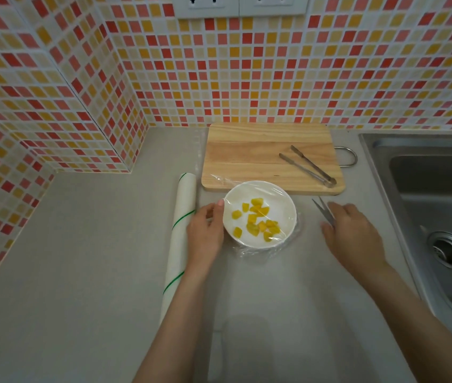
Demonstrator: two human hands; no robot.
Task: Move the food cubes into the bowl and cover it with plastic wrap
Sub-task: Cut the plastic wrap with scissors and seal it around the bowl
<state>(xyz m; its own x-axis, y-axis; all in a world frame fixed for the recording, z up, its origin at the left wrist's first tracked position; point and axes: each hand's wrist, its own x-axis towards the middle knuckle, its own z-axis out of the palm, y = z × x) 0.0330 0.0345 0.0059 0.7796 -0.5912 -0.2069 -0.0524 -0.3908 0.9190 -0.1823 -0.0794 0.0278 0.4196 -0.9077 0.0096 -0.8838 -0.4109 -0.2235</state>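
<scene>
Bowl (260, 214) w/ yellow food cubes (258, 220) mid-counter, just off cutting board's (269, 158) near edge, plastic wrap (267, 251) over top. Left hand (205, 230) cups bowl's left rim. Right hand (352, 233) grips scissors (323, 210) nr sink (434, 205). Wrap roll (180, 230) left of bowl; tongs (306, 165) on board.

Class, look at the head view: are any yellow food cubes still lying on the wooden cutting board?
No. The wooden cutting board carries only metal tongs; the yellow food cubes all sit inside the white bowl.

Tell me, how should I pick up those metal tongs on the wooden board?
Probably grip the tongs at mid-length, across both arms, coming from above. They lie flat on the cutting board, arms spread toward the wall and joined at the near right end, so squeezing there holds both.
</scene>
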